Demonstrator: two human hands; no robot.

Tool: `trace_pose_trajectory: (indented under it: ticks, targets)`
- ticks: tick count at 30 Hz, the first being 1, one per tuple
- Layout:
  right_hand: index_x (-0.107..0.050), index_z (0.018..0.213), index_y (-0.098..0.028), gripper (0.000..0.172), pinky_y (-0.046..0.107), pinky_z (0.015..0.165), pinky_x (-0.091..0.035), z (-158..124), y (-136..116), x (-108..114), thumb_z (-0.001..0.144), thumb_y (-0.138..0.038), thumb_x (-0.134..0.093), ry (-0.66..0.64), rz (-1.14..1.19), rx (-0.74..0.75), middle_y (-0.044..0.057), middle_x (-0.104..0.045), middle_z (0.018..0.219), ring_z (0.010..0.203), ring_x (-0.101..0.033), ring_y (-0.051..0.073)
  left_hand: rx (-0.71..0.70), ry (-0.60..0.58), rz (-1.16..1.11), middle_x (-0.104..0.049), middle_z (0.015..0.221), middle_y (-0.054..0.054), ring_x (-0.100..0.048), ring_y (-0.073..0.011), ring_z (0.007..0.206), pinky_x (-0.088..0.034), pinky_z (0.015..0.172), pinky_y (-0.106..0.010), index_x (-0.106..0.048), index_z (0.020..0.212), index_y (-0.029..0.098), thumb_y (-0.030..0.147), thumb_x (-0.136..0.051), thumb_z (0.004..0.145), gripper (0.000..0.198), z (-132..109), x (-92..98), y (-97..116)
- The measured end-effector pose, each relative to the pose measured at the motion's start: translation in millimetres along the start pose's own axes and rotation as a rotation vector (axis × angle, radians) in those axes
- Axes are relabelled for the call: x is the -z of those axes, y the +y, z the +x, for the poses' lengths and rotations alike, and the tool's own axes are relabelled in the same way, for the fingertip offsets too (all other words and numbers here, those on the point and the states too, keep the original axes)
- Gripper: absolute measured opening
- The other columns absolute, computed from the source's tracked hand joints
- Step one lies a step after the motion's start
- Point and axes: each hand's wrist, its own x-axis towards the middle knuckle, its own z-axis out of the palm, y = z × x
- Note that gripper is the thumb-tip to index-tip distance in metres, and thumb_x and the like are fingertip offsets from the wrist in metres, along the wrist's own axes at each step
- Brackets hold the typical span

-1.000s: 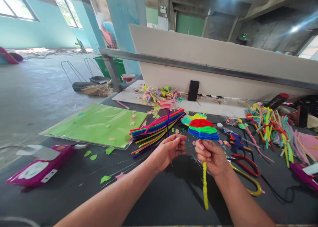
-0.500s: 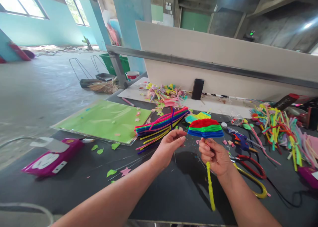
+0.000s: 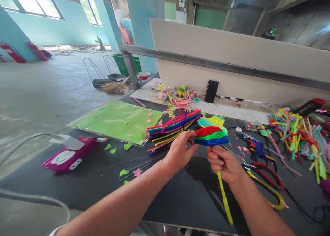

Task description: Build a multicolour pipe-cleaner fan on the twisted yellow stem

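Observation:
My right hand is closed around the yellow stem of a pipe-cleaner craft piece with a domed top in red, green and blue bands. The stem's lower end hangs below my fist. My left hand pinches the left end of the banded top between thumb and fingers. Just behind, a bundle of coloured pipe cleaners lies tied on the dark table. A yellow and turquoise fuzzy piece rests behind the banded top, partly covered by it.
Scissors with red and yellow handles lie to the right, near a blue-handled tool. Pipe-cleaner pieces are heaped at far right. A phone leans on the board. Left are a green sheet and a corded magenta object.
My left hand has moved right and onto the left end of the banded top, which now looks tilted. The whole view has shifted, so the table things appear further right.

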Motion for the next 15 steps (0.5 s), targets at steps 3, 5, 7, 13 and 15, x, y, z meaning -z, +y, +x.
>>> trace_pose_trajectory:
  ticks: [3, 5, 7, 13, 15]
  targets:
    - [-0.066, 0.084, -0.009, 0.014, 0.010, 0.034, -0.021, 0, 0, 0, 0.077, -0.021, -0.065, -0.012, -0.005, -0.025, -0.005, -0.041, 0.059, 0.041, -0.022, 0.001, 0.024, -0.001, 0.002, -0.059, 0.086, -0.005, -0.051, -0.0184, 0.080, -0.037, 0.084, -0.029, -0.065, 0.089, 0.023, 0.018, -0.069, 0.067, 0.022, 0, 0.8, 0]
    - [-0.066, 0.084, -0.008, 0.015, 0.010, 0.034, -0.021, 0, 0, 0, 0.076, -0.021, -0.065, -0.016, -0.021, -0.025, -0.005, -0.041, 0.058, 0.041, -0.022, 0.000, 0.009, -0.005, 0.020, -0.059, 0.087, -0.005, -0.051, -0.0179, 0.080, -0.037, 0.084, -0.028, -0.065, 0.088, 0.023, 0.016, -0.067, 0.068, 0.021, 0, 0.5, -2]
    - [-0.067, 0.083, -0.008, 0.016, 0.010, 0.033, -0.020, -1, -2, -2, 0.075, -0.022, -0.067, -0.009, -0.054, 0.010, -0.005, -0.043, 0.058, 0.040, -0.023, 0.000, -0.023, -0.005, 0.038, -0.059, 0.089, -0.005, -0.051, -0.0173, 0.079, -0.037, 0.084, -0.028, -0.065, 0.092, 0.023, 0.016, -0.066, 0.069, 0.024, 1, -0.5, -4]
    - [-0.069, 0.079, -0.014, 0.014, 0.019, 0.040, -0.038, -8, -13, -19, 0.072, -0.027, -0.070, 0.207, -0.264, 0.401, 0.000, -0.057, 0.062, 0.043, -0.047, 0.006, 0.031, -0.045, -0.075, -0.058, 0.087, -0.006, -0.051, -0.0178, 0.078, -0.039, 0.080, -0.028, -0.068, 0.083, 0.021, 0.021, -0.070, 0.067, 0.016, 1, -4.0, -1]
    - [-0.067, 0.073, -0.017, 0.013, 0.024, 0.047, -0.043, -8, -14, -29, 0.071, -0.029, -0.071, 0.297, -0.377, 0.507, 0.000, -0.061, 0.062, 0.047, -0.053, 0.010, 0.104, -0.194, -0.196, -0.060, 0.089, -0.008, -0.053, -0.0195, 0.084, -0.040, 0.081, -0.030, -0.069, 0.083, 0.019, 0.027, -0.070, 0.069, 0.016, -4, -6.0, 5]
